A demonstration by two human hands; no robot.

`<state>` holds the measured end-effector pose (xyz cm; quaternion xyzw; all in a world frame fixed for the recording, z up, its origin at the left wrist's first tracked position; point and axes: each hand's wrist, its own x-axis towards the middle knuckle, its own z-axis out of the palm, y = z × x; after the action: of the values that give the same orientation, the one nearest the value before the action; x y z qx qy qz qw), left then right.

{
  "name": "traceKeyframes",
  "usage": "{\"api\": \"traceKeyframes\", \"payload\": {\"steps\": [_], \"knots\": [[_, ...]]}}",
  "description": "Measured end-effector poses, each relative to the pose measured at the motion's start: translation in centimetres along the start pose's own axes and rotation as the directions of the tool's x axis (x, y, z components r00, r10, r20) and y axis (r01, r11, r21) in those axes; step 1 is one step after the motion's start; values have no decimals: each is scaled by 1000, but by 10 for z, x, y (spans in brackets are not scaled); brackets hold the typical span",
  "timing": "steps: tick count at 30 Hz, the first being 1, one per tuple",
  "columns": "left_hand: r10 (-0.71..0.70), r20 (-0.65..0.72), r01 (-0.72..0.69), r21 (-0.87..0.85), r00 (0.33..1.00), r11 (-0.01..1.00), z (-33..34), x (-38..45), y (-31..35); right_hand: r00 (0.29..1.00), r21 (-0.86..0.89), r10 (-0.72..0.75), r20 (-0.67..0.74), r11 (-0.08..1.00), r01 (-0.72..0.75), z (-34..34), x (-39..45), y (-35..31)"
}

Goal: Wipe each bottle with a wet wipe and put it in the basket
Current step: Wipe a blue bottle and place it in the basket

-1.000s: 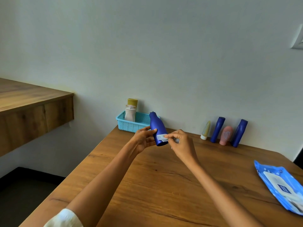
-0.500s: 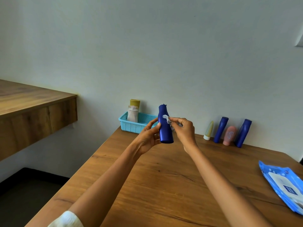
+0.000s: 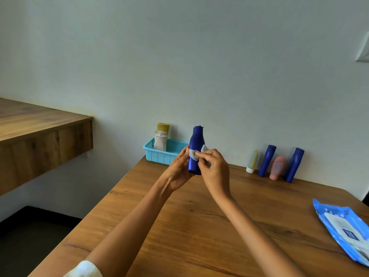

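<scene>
I hold a dark blue bottle (image 3: 196, 142) upright above the wooden table (image 3: 199, 226). My left hand (image 3: 178, 169) grips its lower body from the left. My right hand (image 3: 214, 170) pinches a white wet wipe (image 3: 196, 152) against the bottle's middle. Behind them a light blue basket (image 3: 159, 154) stands by the wall with a beige bottle (image 3: 160, 140) and a yellow-topped bottle (image 3: 163, 127) in it. Along the wall to the right stand a small yellow tube (image 3: 252, 161), two blue bottles (image 3: 266, 160) (image 3: 293, 164) and a pink bottle (image 3: 277, 167).
A blue pack of wet wipes (image 3: 343, 228) lies at the table's right edge. A wooden shelf (image 3: 40, 132) juts out at the left, higher than the table. Dark floor (image 3: 30, 236) shows below it, past the table's left edge.
The bottle turned from tilted to upright in my left hand. My right hand with the wipe slid from the bottle's base up to its upper part, then down to its middle.
</scene>
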<state>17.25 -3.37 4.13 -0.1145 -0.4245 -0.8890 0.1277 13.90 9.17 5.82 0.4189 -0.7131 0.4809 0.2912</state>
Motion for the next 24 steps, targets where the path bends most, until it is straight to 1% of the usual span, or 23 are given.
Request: {"api": "traceKeyframes", "payload": {"steps": [2,5,8,10,12,14,16,18,21,24], "knots": [[-4,32,4,15,999,1000,1,2,1,999,6,23,-38,1000,-22,0,15,0],[-40,27,39,25,999,999,2,4,0,994,31,99,-55,995,-98,-2,43,1],[-75,11,74,81,997,994,4,1,-2,993,-43,108,-37,993,-110,-3,66,5],[-70,-46,76,143,996,987,7,1,-1,995,-106,99,-6,989,-99,-3,71,8],[-30,-156,60,194,987,979,10,4,0,996,-136,75,38,988,-70,1,61,9],[20,-268,32,187,963,982,10,7,1,996,-136,36,82,990,-24,8,39,9],[46,-337,20,190,941,981,5,6,0,993,-103,5,115,995,7,12,14,9],[41,-366,33,193,930,981,-1,2,-5,992,-59,-2,125,998,9,11,-2,11],[14,-390,44,139,921,989,-5,-1,-10,988,-32,-14,154,999,19,7,-11,16],[9,-411,51,134,912,990,0,2,-7,988,-23,-57,140,998,61,2,-12,17]]}}
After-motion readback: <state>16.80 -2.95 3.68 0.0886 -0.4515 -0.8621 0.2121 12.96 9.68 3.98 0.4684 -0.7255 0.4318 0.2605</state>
